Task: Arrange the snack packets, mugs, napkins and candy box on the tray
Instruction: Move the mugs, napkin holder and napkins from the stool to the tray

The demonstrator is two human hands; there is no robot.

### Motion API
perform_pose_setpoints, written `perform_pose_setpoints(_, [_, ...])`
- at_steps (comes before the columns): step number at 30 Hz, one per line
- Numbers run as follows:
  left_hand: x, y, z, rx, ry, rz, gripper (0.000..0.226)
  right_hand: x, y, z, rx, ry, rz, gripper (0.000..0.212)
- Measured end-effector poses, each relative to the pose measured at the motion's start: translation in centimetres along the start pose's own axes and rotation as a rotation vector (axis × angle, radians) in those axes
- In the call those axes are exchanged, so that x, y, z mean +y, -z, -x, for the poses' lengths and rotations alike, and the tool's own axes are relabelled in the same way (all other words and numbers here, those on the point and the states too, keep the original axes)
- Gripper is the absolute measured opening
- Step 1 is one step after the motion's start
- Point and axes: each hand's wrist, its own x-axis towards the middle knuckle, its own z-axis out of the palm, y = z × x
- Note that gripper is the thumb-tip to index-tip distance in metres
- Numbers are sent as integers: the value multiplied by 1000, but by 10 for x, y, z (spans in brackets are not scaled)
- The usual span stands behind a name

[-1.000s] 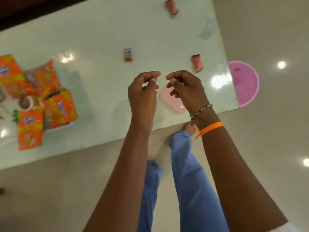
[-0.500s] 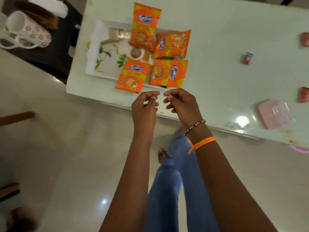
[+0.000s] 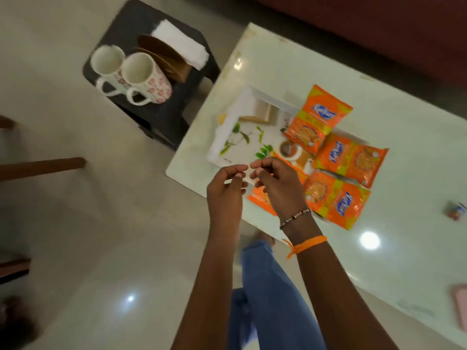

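Left fingers (image 3: 233, 173): we curl them loosely, holding nothing.
Right fingers (image 3: 262, 170): we curl them, empty, above the snack packets (image 3: 348, 160).

Both forearms bare to the frame edge — no sleeves visible. Left hand (image 3: 225, 195) and wrist plain, nothing worn. Right hand (image 3: 279, 188): a thin beaded bracelet (image 3: 295, 218) at the wrist, dark and pale beads alternating; further up the forearm an orange thread band (image 3: 307, 244), knotted, loose ends hanging on the inner side. Legs in blue jeans (image 3: 267, 294) — cloth blurred. A bare foot (image 3: 262, 237) shows beyond the jeans' hem.
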Motion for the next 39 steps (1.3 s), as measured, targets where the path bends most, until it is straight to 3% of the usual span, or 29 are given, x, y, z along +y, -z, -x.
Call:
perform_pose_setpoints(10, [35,102,-141,222,17,-3,28,-39,-152,-104,-167,-44,112,23])
perform_pose_setpoints(16, [66,172,-253,364,85,11,32,-57,-256,-150,-31,-122,-37,31])
perform_pose_setpoints(19, [87,198,-290,246,25,-86,40,-68,-299,-170,159,-85,28,16])
perform_pose_setpoints(22, [99,216,-324,58,85,-182,28,-70,-326,-186,273,-108,74,33])
perform_pose_setpoints(27, [97,232,-347,-114,91,-302,17,-66,-335,-195,265,-260,-35,28])
perform_pose_setpoints(32, [92,232,-340,-187,-18,-320,18,-63,-322,-188,336,-183,-83,31])
perform_pose_setpoints(39, [86,227,-281,-290,-56,-397,20,-31,-270,-136,311,-81,-93,39])
